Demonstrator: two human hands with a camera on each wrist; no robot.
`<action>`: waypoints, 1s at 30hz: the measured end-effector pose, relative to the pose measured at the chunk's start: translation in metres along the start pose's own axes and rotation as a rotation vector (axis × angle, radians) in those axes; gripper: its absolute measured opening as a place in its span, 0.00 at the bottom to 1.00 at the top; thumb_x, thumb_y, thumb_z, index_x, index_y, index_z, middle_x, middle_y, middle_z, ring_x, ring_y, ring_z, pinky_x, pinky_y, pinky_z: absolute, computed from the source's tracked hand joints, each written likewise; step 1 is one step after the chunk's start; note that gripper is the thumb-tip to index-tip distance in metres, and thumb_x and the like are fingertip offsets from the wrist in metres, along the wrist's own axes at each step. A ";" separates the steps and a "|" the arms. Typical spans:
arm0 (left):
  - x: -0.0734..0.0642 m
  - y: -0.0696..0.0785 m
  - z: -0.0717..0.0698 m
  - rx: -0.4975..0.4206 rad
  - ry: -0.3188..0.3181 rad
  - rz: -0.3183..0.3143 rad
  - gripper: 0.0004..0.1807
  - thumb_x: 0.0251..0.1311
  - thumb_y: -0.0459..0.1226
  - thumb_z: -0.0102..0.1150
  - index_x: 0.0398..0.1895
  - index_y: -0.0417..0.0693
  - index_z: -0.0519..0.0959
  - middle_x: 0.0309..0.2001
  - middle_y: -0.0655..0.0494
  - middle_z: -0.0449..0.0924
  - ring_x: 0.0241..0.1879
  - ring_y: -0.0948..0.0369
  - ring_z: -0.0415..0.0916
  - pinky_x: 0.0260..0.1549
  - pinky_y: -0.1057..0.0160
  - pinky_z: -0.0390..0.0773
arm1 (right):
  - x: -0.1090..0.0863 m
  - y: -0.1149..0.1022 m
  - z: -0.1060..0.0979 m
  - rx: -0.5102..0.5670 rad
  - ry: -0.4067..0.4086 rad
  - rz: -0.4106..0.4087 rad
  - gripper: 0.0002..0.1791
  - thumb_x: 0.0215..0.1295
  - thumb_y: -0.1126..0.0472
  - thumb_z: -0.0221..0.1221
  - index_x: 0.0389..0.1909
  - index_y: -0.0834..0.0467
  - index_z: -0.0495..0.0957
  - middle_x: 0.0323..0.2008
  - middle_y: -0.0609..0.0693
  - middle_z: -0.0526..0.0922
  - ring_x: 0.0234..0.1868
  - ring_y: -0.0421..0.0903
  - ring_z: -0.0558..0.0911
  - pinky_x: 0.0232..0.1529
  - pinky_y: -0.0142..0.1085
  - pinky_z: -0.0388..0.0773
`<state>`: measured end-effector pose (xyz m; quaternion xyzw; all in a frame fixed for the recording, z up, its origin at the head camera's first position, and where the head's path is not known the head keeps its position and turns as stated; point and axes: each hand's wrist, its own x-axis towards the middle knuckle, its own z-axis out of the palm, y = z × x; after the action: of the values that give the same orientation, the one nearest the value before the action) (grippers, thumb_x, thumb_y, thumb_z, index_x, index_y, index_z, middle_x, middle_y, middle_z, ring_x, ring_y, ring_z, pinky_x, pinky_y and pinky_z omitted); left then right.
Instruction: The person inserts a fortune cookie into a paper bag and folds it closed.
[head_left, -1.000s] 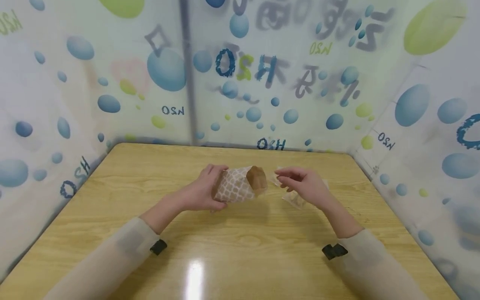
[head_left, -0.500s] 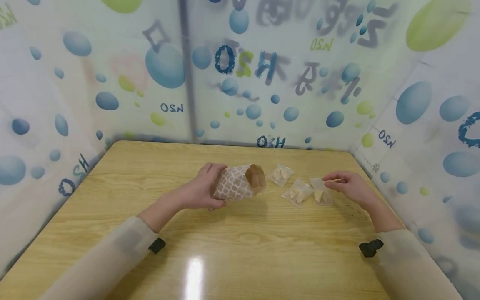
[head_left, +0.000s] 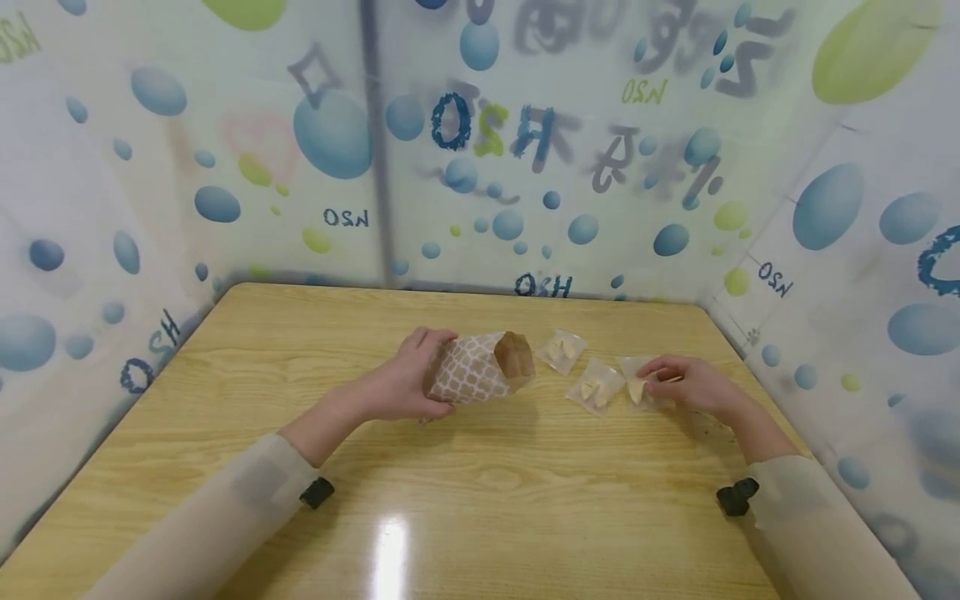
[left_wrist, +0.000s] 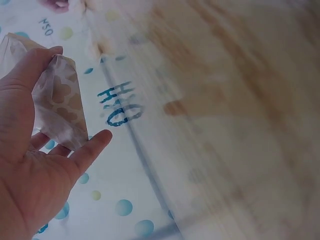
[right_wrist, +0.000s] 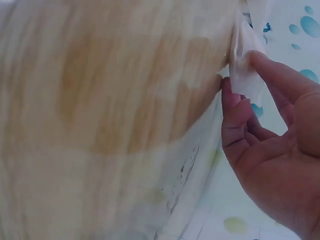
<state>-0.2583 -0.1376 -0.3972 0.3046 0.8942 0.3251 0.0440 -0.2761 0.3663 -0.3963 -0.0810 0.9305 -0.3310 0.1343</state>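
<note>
My left hand (head_left: 405, 379) grips the closed end of a brown paper bag (head_left: 468, 368) with a white lattice pattern. The bag lies tilted on its side, its open mouth turned right. In the left wrist view, thumb and fingers wrap around the paper bag (left_wrist: 62, 107). On the right, my right hand (head_left: 697, 388) pinches the edge of a small clear packet (head_left: 636, 390) with pale yellow pieces inside. The right wrist view has this packet (right_wrist: 245, 75) between thumb and fingers. Two similar packets, one farther back (head_left: 562, 350) and one nearer (head_left: 597, 387), lie between bag and right hand.
The wooden table (head_left: 480, 492) stretches toward me. Patterned curtain walls (head_left: 600, 183) enclose it at the back and both sides. A dark clip (head_left: 737, 497) sits on the right sleeve, another dark clip (head_left: 317, 493) on the left one.
My right hand has moved right from above the packets, then slightly down and left onto the rightmost one. All three packets have come into full sight. The left hand and bag stay nearly still.
</note>
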 end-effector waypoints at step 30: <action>0.001 0.002 -0.002 0.035 -0.001 -0.030 0.59 0.57 0.45 0.83 0.84 0.45 0.54 0.75 0.35 0.60 0.74 0.39 0.62 0.72 0.33 0.73 | -0.015 -0.076 0.008 0.208 0.117 -0.173 0.30 0.76 0.52 0.71 0.74 0.54 0.76 0.56 0.58 0.79 0.50 0.42 0.87 0.50 0.37 0.89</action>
<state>-0.2587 -0.1368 -0.3946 0.2919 0.9042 0.3087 0.0440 -0.2547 0.3067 -0.3512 -0.1273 0.8869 -0.4401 0.0586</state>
